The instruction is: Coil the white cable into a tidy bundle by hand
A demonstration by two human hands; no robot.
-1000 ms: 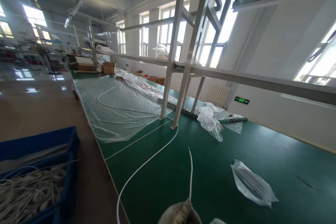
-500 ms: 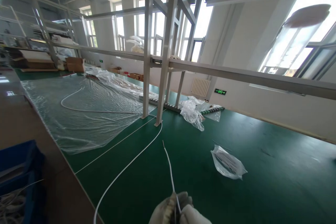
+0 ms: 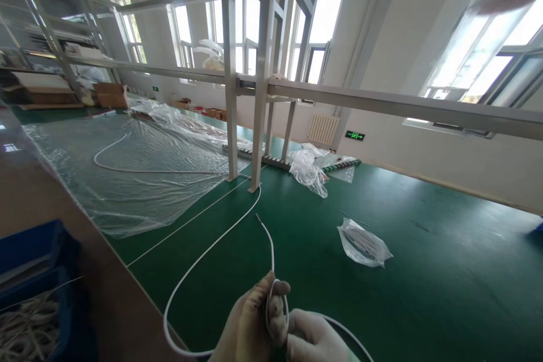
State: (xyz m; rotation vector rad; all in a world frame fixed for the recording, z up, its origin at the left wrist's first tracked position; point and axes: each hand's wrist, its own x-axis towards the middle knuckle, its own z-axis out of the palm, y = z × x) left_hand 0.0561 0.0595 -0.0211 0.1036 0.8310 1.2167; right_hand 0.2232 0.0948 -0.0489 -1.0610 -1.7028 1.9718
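My left hand (image 3: 246, 319), in a pale glove, is closed around a white cable (image 3: 272, 251). The cable's free end points away over the green table, and a small loop of it circles the left fingertips. Close against that loop, my right hand (image 3: 316, 336) has its gloved fingers bent together on the cable; the exact pinch is partly hidden. More cable trails off behind the right hand. On the left, a long run of it curves across the table towards the metal posts and over the plastic sheet.
A clear bag of thin rods (image 3: 365, 242) lies to the right. Metal frame posts (image 3: 257, 124) stand ahead. Plastic sheeting (image 3: 139, 198) covers the table's left part. Blue bins (image 3: 63, 305), one with coiled cables, sit below the table edge. Crumpled plastic (image 3: 309, 172) lies behind the posts.
Both hands have come up further into view. A cable loop now shows around the left fingertips. The camera view has tilted slightly downward.
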